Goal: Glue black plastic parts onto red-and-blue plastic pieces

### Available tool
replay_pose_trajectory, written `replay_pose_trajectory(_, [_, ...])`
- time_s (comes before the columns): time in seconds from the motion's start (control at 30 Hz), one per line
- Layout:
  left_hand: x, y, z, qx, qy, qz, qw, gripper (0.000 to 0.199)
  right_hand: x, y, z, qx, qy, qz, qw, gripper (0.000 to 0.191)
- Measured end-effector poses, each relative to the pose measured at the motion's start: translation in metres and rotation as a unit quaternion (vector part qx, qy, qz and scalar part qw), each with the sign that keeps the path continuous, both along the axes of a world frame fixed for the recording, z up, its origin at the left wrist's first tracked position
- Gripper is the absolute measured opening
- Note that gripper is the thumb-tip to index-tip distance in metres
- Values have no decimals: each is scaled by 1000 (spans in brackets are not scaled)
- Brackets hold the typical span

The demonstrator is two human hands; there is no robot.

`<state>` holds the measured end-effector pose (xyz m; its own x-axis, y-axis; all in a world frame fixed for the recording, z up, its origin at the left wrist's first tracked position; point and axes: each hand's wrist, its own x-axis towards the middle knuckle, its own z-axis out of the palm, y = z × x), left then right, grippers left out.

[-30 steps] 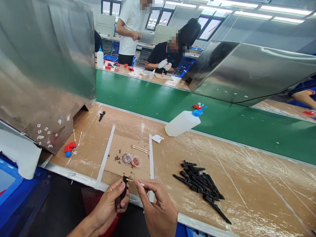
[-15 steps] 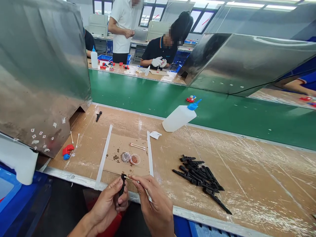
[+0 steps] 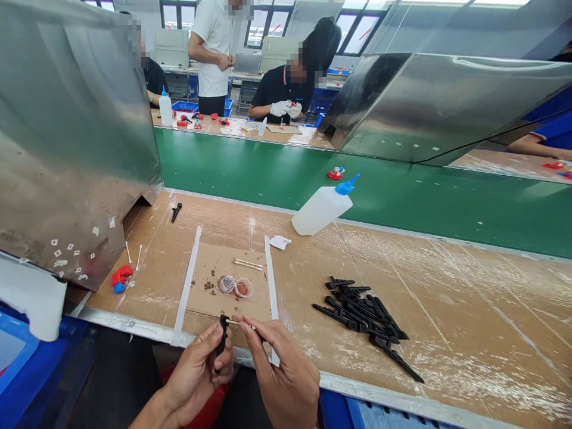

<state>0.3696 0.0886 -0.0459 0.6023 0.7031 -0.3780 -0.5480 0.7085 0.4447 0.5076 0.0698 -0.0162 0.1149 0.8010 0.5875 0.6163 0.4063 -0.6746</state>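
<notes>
Two bare hands: left hand (image 3: 201, 364) has its fingers curled snugly around a black part (image 3: 223, 336); right hand (image 3: 288, 370) is pinching a swab (image 3: 234, 322) with thumb and fingertips.
Black part: just one in hand, slim, matte, roughly upright, blocky bit up top.
Swab: skinny pale stick, held sideways, tip right at that blocky bit. Too tiny to tell if it's touching.
Bench (image 3: 465, 292): brown, cardboard-ish, with a glossy, wrinkled surface like clear film.
Pile (image 3: 357, 314): long skinny black pieces, jumbled together on the right. They overlap, so no honest count.
Mat (image 3: 203, 308): one cardboard sheet speckled with dark round spots, between two strips of white tape (image 3: 186, 291).
Cups (image 3: 243, 289): two, small, round, see-through, side by side on the mat. One's got reddish-brown stuff in it.
Red piece (image 3: 121, 274): one, chunky, blue end, over on the left.
Spare swabs (image 3: 248, 264): four, so two on the mat, two near the red piece.
Tissue (image 3: 280, 242): one, white, crumpled.
Bottle (image 3: 322, 211): one on this bench, big, milky plastic, blue spout.
Loner (image 3: 176, 211): one short black piece, back left.
Belt (image 3: 250, 167): one, flat, smooth, green, carrying one small multicoloured piece (image 3: 336, 173).
White gloves (image 3: 281, 108): two, on a co-worker (image 3: 274, 86) across the belt.
</notes>
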Motion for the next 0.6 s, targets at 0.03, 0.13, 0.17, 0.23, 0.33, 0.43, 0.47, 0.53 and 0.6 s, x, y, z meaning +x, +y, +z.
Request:
replay_pose_trajectory(0.03, [0, 0, 0, 0, 0, 1, 1000, 24, 0, 0, 1, 2, -1, -3, 1000, 20])
replay_pose_trajectory(0.13, [0, 0, 0, -4, -1, -4, 1000, 24, 0, 0, 2, 1, 0, -13, 1000, 20])
replay_pose_trajectory(0.17, [0, 0, 0, -7, 0, -3, 1000, 24, 0, -1, 2, -3, 6, -15, 1000, 19])
replay_pose_trajectory(0.23, [-1, 0, -1, -13, -2, 2, 1000, 23, 1, -1, -1, -20, 33, -23, 999, 17])
replay_pose_trajectory(0.33, [-1, 0, 0, -17, -9, 7, 1000, 23, 3, -3, -7, -65, 97, -32, 993, 16])
replay_pose_trajectory(0.43, [-1, 1, 1, -16, -16, 3, 1000, 26, 2, -5, -12, -107, 162, -40, 980, 13])
replay_pose_trajectory(0.47, [-1, 1, 1, -14, -20, 2, 1000, 26, 1, -5, -11, -119, 181, -46, 975, 13])
replay_pose_trajectory(0.53, [-1, 1, 0, -12, -26, 1, 1000, 26, 0, -5, -8, -131, 215, -63, 966, 11])
replay_pose_trajectory(0.6, [-2, 1, -2, -14, -29, 1, 999, 26, 1, -4, -4, -134, 248, -85, 956, 11])
